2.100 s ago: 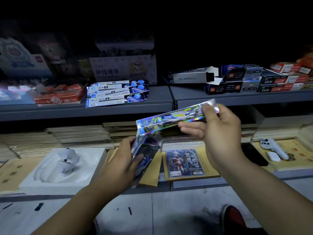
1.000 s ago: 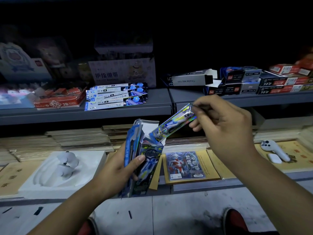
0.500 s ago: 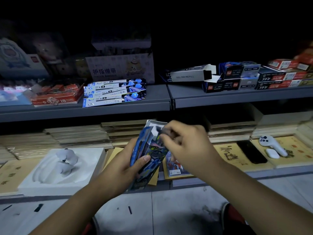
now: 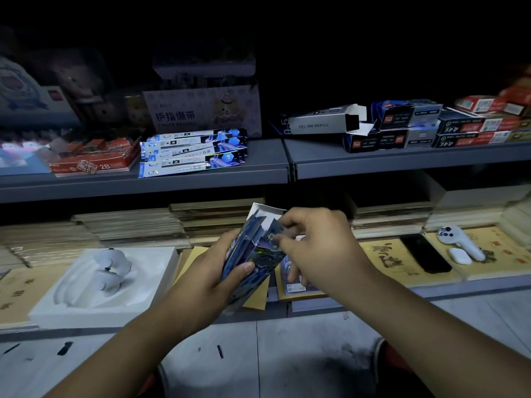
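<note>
1. The left hand (image 4: 207,280) wraps round the blue carton (image 4: 258,262), thumb across its front. It holds the carton tilted, with the white flap (image 4: 267,211) open above the fingers.
2. The right hand (image 4: 316,248) pinches the holographic pen packet (image 4: 273,237) at the carton's mouth.
3. The packet looks almost fully inside; seating it and closing the flap remain.
4. The upper shelf edge (image 4: 143,191) lies well beyond the knuckles, and there is free air below both wrists.
</note>
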### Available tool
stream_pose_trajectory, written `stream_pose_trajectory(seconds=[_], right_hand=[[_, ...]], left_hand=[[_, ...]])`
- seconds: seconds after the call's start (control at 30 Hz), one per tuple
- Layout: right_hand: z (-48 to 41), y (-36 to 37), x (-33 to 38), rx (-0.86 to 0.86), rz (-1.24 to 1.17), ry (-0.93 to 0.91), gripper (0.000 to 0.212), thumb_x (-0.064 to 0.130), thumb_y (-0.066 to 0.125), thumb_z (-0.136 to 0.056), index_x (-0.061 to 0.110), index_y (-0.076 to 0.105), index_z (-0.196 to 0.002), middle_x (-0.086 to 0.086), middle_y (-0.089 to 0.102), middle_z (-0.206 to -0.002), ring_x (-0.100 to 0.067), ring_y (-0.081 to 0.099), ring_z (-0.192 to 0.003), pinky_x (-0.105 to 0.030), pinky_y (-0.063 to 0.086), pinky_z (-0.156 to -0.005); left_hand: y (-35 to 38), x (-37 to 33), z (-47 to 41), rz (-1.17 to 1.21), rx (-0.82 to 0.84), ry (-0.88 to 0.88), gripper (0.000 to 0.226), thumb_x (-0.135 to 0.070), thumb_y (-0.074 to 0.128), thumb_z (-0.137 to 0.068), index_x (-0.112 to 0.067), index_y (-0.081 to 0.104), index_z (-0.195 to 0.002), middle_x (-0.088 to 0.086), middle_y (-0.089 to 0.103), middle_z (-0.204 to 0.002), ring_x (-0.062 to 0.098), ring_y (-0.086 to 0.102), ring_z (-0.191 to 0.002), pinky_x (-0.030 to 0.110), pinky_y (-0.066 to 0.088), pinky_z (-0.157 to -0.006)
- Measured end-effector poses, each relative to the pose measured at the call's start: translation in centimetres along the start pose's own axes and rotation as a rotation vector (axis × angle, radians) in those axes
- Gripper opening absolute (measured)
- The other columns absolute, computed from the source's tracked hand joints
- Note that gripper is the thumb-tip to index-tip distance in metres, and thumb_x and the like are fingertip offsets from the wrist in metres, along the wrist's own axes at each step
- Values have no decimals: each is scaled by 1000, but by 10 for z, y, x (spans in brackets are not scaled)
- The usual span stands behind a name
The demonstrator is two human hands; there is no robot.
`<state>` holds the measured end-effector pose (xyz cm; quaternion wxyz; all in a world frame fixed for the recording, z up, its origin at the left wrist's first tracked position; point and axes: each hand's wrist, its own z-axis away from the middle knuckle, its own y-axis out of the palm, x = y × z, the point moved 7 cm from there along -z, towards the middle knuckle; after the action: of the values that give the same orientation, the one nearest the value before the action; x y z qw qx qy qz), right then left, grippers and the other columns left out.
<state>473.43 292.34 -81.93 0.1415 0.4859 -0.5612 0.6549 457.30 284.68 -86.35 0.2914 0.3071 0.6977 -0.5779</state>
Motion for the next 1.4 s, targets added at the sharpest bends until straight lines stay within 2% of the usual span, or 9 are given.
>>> stream_pose_trajectory(seconds=[0.2, 0.37, 0.57, 0.7, 0.83, 0.93, 1.17, 1.3, 1.4], right_hand=[[2, 5, 1, 78, 14, 31, 15, 7, 54, -101, 9, 68, -98, -16, 72, -75, -22, 67, -41, -29, 53, -39], [5, 20, -3, 313, -66, 135, 21, 4, 44, -99, -5, 62, -106, -35, 68, -72, -39, 72, -56, -32, 49, -44], [14, 41, -5, 540, -4, 138, 34, 16, 49, -95, 24, 46, -128, -26, 74, -104, -35, 66, -56, -30, 49, -47], [18, 46, -2, 592, 41, 124, 32, 18, 49, -94, 25, 45, -125, -30, 73, -87, -28, 59, -49, -32, 49, -55], [20, 46, 0, 537, -19, 122, 29, 16, 49, -98, 18, 41, -126, -19, 71, -105, -24, 65, -50, -31, 51, -48], [12, 35, 5, 361, 149, -18, 12, 21, 51, -96, 13, 54, -105, -12, 68, -85, -20, 62, -47, -33, 50, -44], [1, 22, 10, 208, 331, -171, 20, 22, 55, -90, 11, 68, -81, -4, 61, -89, -18, 58, -80, -44, 54, -71], [1, 1, 8, 15, 90, -108, 16, 17, 52, -97, 17, 68, -98, 0, 65, -82, -16, 63, -55, -24, 49, -44], [0, -7, 4, -30, -222, -2, 25, 20, 48, -102, 7, 60, -84, -18, 65, -67, -31, 60, -38, -32, 46, -35]], left_hand=[[4, -4, 1, -41, 27, 55, 48, -34, 56, -100, -42, 38, -144, -21, 61, -128, 0, 57, -120, 27, 50, -97], [8, -12, 2, -109, 40, 105, 46, -38, 53, -98, -38, 40, -142, -23, 58, -124, -9, 52, -116, 3, 37, -88], [9, -13, 1, -151, 33, 140, 46, -36, 53, -99, -38, 40, -143, -26, 56, -122, -8, 50, -114, 1, 33, -86], [10, -8, 3, -169, 60, 141, 47, -37, 53, -100, -39, 39, -145, -26, 54, -126, -8, 47, -117, 3, 34, -90], [11, -1, 0, -174, 44, 127, 45, -35, 54, -101, -37, 40, -144, -25, 54, -123, -5, 49, -116, 7, 37, -89], [12, 1, -2, -149, 36, 124, 44, -31, 56, -101, -38, 41, -141, -26, 54, -122, -4, 51, -115, 7, 37, -89], [12, 0, -3, -108, 26, 114, 45, -32, 56, -101, -41, 40, -142, -23, 56, -127, 1, 53, -120, 16, 44, -96], [8, 10, -6, -197, -8, 95, 47, -34, 53, -102, -35, 36, -145, -15, 54, -133, 3, 51, -122, 24, 44, -101], [9, 17, -5, -346, -21, 87, 53, -30, 55, -101, -29, 30, -148, -10, 47, -138, 10, 48, -123, 30, 44, -102]])
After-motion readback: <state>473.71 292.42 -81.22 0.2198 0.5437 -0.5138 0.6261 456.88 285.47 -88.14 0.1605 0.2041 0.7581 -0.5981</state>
